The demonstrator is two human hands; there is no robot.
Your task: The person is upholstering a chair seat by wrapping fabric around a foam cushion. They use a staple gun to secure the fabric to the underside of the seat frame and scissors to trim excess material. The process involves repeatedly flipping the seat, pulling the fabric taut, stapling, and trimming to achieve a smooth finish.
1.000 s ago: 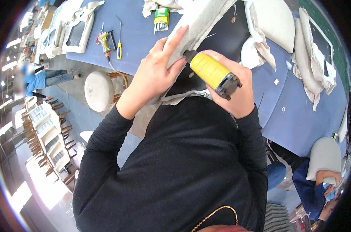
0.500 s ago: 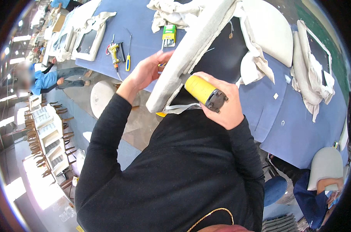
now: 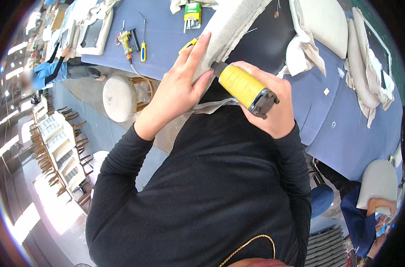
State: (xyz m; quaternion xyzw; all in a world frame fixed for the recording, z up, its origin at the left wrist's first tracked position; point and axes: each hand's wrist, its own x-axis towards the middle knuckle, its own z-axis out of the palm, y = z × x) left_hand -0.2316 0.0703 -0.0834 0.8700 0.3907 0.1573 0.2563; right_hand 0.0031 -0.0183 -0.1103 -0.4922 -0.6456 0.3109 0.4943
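Observation:
My right hand (image 3: pixel 278 104) is wrapped round a yellow staple gun (image 3: pixel 241 84). The gun's dark nose meets the edge of a chair frame covered in light grey fabric (image 3: pixel 227 33). My left hand (image 3: pixel 182 84) lies on the frame's near-left edge, fingers stretched out and thumb apart, close to the gun's nose. A black panel (image 3: pixel 267 44) fills the inside of the frame, partly hidden by the gun. A loose fabric strip (image 3: pixel 216 106) hangs at its near end. Beyond my left fingertips a yellow tool handle (image 3: pixel 188 45) shows, partly covered by the frame.
On the blue table (image 3: pixel 162 26) lie another staple gun (image 3: pixel 128 44) with a hose, a screwdriver (image 3: pixel 143 51) and a green-yellow box (image 3: pixel 192 17). Upholstered pieces (image 3: pixel 367 66) lie at right. A round stool (image 3: pixel 120 98) stands left. Other people (image 3: pixel 55 73) work nearby.
My left hand has come forward and now lies against the fabric edge. The frame sits farther up in view. The staple gun stays at the edge in my right hand.

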